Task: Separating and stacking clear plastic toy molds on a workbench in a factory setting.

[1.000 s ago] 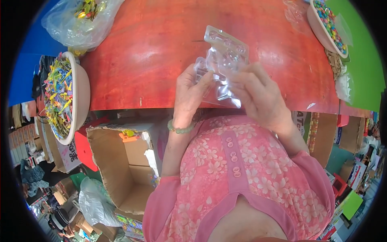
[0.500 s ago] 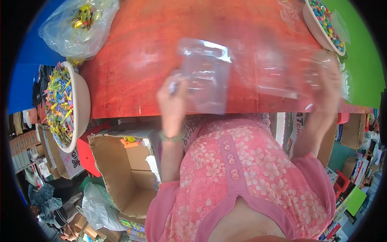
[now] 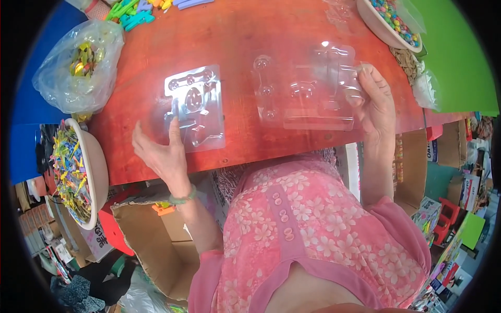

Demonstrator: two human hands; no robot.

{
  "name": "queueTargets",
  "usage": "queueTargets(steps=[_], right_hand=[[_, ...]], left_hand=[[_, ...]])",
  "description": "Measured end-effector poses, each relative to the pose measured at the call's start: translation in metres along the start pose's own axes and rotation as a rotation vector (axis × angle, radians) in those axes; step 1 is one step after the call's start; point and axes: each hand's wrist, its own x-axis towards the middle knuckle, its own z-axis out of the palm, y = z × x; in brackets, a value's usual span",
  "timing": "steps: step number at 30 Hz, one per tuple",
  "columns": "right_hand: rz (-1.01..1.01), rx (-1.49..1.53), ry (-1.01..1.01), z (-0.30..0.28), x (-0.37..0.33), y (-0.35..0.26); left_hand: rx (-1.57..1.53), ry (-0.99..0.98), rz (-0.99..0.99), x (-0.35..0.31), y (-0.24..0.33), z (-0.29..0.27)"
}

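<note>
Two clear moulded plastic trays are over the red tabletop (image 3: 241, 141). The left tray (image 3: 211, 104) has small round and shaped hollows. At its left lower edge, my left hand (image 3: 163, 156) has fingers spread, with the thumb tip over the tray's rim; whether it touches is unclear. My right hand (image 3: 377, 99) pinches the right edge of the other blister tray (image 3: 318, 107), whose hollows show the red surface through them. It looks flat or just above the table.
A white bowl of small colourful pieces (image 3: 94, 172) is at the left edge. Beyond it stands a clear bag of yellow pieces (image 3: 86, 62). Coloured plastic parts (image 3: 138, 13) lie at the far left. A bowl of bright beads (image 3: 389, 28) sits far right. Below left is an open cardboard box (image 3: 151, 240).
The tray that was by my left hand now lies further left, and that hand's fingers have spread. My right hand has moved left with its tray. The view has shifted.
</note>
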Motion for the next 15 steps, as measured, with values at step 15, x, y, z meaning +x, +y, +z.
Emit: queueTargets(steps=[15], right_hand=[[0.133,0.200,-0.001,-0.009,0.006,0.037]], left_hand=[[-2.074,-1.126,-0.903,-0.029,0.098,0.015]])
